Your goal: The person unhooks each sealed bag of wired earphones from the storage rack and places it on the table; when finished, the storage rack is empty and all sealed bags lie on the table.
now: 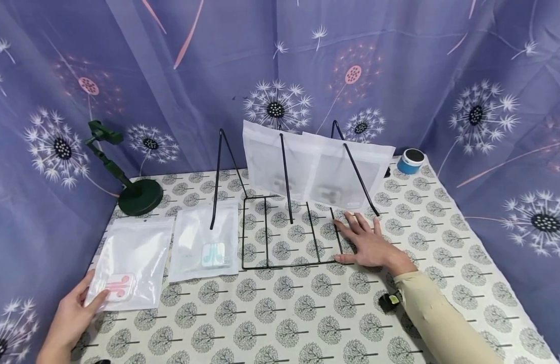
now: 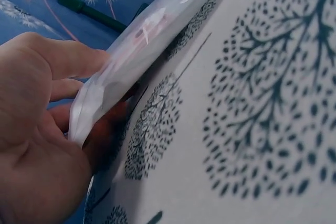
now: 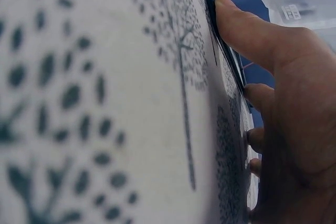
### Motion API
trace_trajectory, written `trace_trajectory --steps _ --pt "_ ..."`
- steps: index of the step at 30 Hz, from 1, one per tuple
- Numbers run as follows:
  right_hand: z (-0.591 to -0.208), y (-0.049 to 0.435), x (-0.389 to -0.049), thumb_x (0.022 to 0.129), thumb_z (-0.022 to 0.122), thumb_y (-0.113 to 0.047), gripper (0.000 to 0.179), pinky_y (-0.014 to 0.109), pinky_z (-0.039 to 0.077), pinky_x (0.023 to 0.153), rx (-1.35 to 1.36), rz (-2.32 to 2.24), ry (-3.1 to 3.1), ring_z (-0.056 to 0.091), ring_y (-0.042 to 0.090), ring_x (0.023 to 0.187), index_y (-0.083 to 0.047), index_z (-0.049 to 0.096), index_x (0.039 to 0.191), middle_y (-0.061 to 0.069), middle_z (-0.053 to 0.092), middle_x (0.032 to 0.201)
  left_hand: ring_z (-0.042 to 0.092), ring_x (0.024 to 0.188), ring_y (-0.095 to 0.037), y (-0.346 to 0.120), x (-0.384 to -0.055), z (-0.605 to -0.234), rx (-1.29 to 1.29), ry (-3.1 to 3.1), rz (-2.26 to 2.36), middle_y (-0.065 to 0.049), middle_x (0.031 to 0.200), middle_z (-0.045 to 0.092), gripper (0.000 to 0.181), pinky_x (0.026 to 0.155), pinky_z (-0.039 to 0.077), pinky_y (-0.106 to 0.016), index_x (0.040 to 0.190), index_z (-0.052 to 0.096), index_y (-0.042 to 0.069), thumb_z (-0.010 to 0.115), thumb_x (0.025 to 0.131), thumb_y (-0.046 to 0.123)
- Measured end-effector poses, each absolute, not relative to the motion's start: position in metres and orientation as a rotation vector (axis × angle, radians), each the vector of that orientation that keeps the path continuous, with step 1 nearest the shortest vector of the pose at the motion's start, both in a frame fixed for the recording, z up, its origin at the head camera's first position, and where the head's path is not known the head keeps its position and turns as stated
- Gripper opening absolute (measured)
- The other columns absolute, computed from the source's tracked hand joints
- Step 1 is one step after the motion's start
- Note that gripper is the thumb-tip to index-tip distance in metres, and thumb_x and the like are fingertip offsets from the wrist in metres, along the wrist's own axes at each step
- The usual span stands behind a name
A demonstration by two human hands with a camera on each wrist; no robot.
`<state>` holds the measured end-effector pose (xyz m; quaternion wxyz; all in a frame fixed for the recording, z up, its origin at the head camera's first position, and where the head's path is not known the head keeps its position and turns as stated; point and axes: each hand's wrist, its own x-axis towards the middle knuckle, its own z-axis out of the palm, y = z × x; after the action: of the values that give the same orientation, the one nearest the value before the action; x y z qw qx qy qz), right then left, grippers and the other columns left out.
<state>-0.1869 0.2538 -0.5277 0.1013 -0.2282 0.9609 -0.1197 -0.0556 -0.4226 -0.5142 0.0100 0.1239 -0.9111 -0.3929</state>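
Note:
At the lower left my left hand (image 1: pixel 73 313) pinches the bottom left corner of a white zip pouch (image 1: pixel 141 247) that shows pink earphones (image 1: pixel 118 286) through its front. The left wrist view has the thumb on top of the pouch (image 2: pixel 121 61) and fingers beneath. My right hand (image 1: pixel 368 242) lies spread with straight fingers at the right end of a black wire rack (image 1: pixel 280 266), fingertips and thumb at its wires. Two white pouches (image 1: pixel 280 156) stand upright, leaning among the rack's tall prongs. A second flat pouch (image 1: pixel 186 242) with mint earphones (image 1: pixel 213 254) lies left of the rack, partly behind a prong.
A dark green stand (image 1: pixel 141 196) with a jointed arm rises at the back left. Near the back right corner sits a blue and white round container (image 1: pixel 411 161). Purple dandelion curtains (image 1: pixel 207 76) enclose the tree-patterned tablecloth (image 1: pixel 307 318).

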Motion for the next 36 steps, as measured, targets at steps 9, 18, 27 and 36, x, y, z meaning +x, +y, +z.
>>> trace_trajectory --steps 9,18,27,36 --pt "-0.531 0.2552 -0.1885 0.08 0.046 -0.082 0.099 0.076 -0.005 0.111 -0.673 -0.31 2.839 0.0 0.043 0.149 -0.028 0.014 0.157 0.012 -0.001 0.164 0.047 0.061 0.003 -0.4196 -0.0584 -0.515 0.391 -2.934 -0.956 -0.021 0.089 0.063 0.068 0.051 0.044 -0.018 0.145 0.032 -0.009 0.065 0.093 0.021" --pt "-0.5294 0.2543 -0.1886 0.08 0.049 -0.079 0.099 0.077 -0.004 0.11 -0.675 -0.313 2.844 0.001 0.043 0.149 -0.027 0.016 0.157 0.012 0.0 0.164 0.042 0.062 0.011 -0.4164 -0.0608 -0.5111 0.342 -2.969 -0.755 -0.02 0.087 0.066 0.058 0.053 0.039 -0.021 0.134 0.047 -0.011 0.068 0.09 0.021" --pt "-0.5293 0.2538 -0.1885 0.08 0.049 -0.079 0.099 0.076 -0.008 0.11 -0.664 -0.323 2.836 0.0 0.044 0.148 -0.027 0.015 0.157 0.012 -0.002 0.164 0.041 0.06 0.005 -0.416 -0.061 -0.5101 0.325 -2.994 -0.645 -0.007 0.079 0.06 0.056 0.057 0.035 -0.027 0.13 0.051 -0.012 0.067 0.09 0.025" --pt "-0.5281 0.2543 -0.1886 0.08 0.049 -0.08 0.1 0.074 -0.014 0.11 -0.66 -0.342 2.822 -0.001 0.045 0.148 -0.026 0.016 0.157 0.012 -0.002 0.164 0.058 0.083 -0.022 -0.4147 -0.0602 -0.5106 0.314 -2.96 -0.665 -0.03 0.113 0.051 0.057 0.07 0.046 -0.045 0.132 0.048 -0.013 0.065 0.091 0.023"
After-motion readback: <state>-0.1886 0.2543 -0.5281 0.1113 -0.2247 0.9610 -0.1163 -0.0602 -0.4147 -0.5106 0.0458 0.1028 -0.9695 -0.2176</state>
